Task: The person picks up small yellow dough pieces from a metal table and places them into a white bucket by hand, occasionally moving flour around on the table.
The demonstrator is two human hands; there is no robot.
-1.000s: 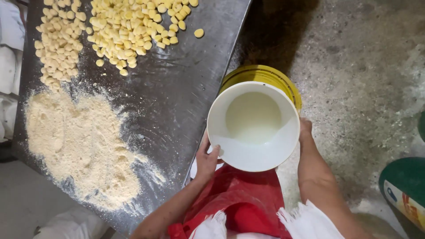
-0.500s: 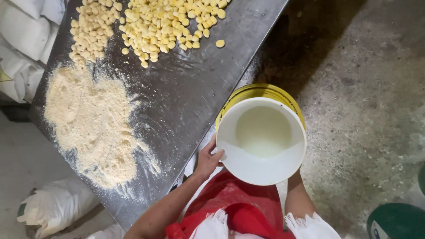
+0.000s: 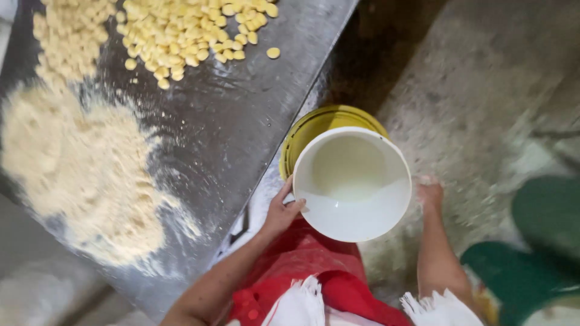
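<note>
Both hands carry the white bucket (image 3: 353,190) of pale liquid: left hand (image 3: 281,211) cupping its rim, right hand (image 3: 430,194) gripping opposite (yellow bucket (image 3: 314,124) beneath), beside the steel table (image 3: 241,121).

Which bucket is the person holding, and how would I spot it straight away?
Start at the dark metal table strewn with flour and pale dough pieces, then drop past its right edge. There both hands, left hand and right hand, grip a round white bucket with pale liquid inside. It sits directly over a yellow bucket, the only white one.
</note>
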